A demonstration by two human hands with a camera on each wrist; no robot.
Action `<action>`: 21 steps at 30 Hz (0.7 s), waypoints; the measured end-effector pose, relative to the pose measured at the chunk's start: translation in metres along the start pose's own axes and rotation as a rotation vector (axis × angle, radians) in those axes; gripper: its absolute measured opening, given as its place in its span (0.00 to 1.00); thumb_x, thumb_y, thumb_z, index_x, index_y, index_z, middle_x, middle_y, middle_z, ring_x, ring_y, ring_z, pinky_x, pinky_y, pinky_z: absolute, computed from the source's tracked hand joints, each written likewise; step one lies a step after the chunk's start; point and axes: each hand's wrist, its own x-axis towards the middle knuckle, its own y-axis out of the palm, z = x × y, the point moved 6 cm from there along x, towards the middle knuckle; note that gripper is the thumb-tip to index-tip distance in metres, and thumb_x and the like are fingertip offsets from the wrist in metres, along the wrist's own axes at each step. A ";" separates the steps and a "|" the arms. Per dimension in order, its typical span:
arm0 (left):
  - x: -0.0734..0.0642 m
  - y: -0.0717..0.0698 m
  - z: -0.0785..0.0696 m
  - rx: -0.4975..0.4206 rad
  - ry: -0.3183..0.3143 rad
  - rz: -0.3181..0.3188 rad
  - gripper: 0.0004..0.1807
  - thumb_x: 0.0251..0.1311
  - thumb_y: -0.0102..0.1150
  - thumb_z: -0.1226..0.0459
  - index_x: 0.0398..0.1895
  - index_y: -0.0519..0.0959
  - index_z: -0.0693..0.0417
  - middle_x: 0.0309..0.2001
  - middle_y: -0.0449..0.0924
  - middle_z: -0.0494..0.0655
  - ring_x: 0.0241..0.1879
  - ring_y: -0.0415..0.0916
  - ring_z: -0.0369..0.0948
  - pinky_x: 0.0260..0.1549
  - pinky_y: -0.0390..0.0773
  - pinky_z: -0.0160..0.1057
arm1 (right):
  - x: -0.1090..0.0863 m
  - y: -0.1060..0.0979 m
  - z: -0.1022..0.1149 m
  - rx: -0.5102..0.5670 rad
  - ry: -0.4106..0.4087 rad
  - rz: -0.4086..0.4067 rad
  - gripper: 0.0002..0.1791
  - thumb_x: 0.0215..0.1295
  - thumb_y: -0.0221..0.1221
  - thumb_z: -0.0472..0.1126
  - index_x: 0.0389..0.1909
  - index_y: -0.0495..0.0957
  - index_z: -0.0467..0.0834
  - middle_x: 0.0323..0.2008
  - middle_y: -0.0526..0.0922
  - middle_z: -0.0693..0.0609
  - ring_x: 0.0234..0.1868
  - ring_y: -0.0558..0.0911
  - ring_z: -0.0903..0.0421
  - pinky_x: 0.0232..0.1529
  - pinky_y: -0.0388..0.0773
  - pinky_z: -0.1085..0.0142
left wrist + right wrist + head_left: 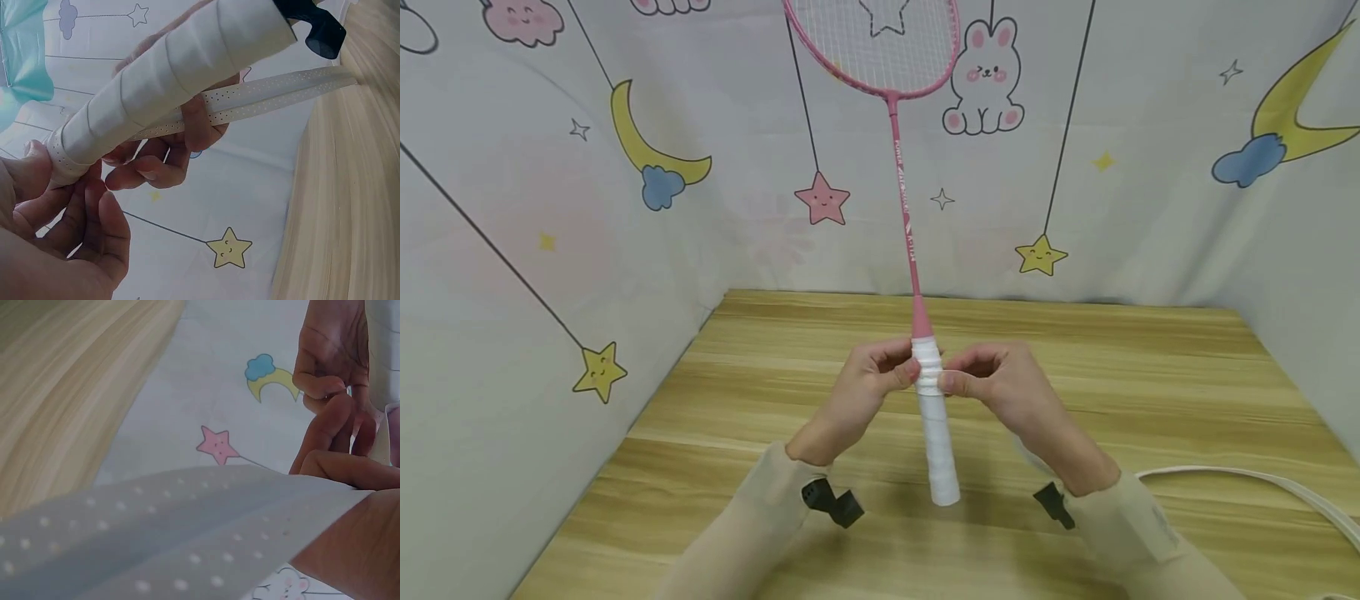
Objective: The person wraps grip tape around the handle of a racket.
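A pink badminton racket (922,318) stands tilted with its head up and its white-wrapped handle (938,450) down. My left hand (853,396) holds the upper handle, thumb on the wrap's front. On the other side my right hand (1018,396) pinches a white perforated grip tape (156,531) close to the handle. In the left wrist view the tape (269,94) runs away from the handle past the right fingers, and overlapping turns cover the handle (169,69). The right wrist view shows the tape stretched across the foreground, hiding part of the right hand (350,469).
Below the hands is a wood-grain table (760,400). A white strip (1247,472) curves over its right side. Patterned cloth walls (880,242) with stars, moons and a rabbit stand at the back and sides. Each sleeve carries a black wrist device (833,502).
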 end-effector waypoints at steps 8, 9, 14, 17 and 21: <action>0.000 0.003 0.004 -0.100 -0.043 0.119 0.53 0.57 0.63 0.35 0.68 0.76 0.76 0.62 0.84 0.46 0.70 0.70 0.38 0.75 0.67 0.51 | 0.004 0.003 -0.009 0.163 0.043 0.109 0.13 0.63 0.78 0.52 0.40 0.92 0.48 0.29 0.88 0.63 0.27 0.70 0.64 0.30 0.61 0.70; 0.000 0.004 0.003 -0.101 -0.043 0.129 0.54 0.56 0.63 0.35 0.67 0.75 0.76 0.60 0.83 0.41 0.71 0.69 0.38 0.75 0.67 0.51 | 0.004 0.003 -0.009 0.177 0.029 0.127 0.11 0.63 0.78 0.53 0.40 0.93 0.51 0.29 0.88 0.64 0.25 0.68 0.65 0.28 0.60 0.70; 0.001 0.007 -0.001 -0.081 -0.012 0.180 0.55 0.55 0.62 0.33 0.67 0.75 0.77 0.55 0.80 0.34 0.64 0.69 0.40 0.63 0.74 0.42 | 0.004 0.009 -0.006 0.264 -0.069 0.258 0.08 0.67 0.74 0.51 0.45 0.94 0.58 0.37 0.93 0.64 0.27 0.72 0.69 0.31 0.68 0.76; 0.001 0.006 -0.001 -0.068 -0.001 0.193 0.55 0.56 0.63 0.34 0.69 0.75 0.76 0.58 0.79 0.37 0.62 0.70 0.40 0.58 0.77 0.37 | 0.002 0.011 -0.002 0.267 -0.140 0.286 0.17 0.70 0.73 0.47 0.53 0.92 0.43 0.45 0.94 0.63 0.42 0.85 0.68 0.47 0.82 0.75; 0.002 0.004 -0.002 -0.043 0.004 0.179 0.55 0.56 0.65 0.35 0.73 0.74 0.73 0.68 0.79 0.57 0.64 0.73 0.37 0.57 0.81 0.35 | 0.001 0.009 0.001 0.200 -0.204 0.218 0.28 0.71 0.72 0.43 0.57 0.82 0.21 0.44 0.94 0.66 0.49 0.88 0.65 0.55 0.86 0.69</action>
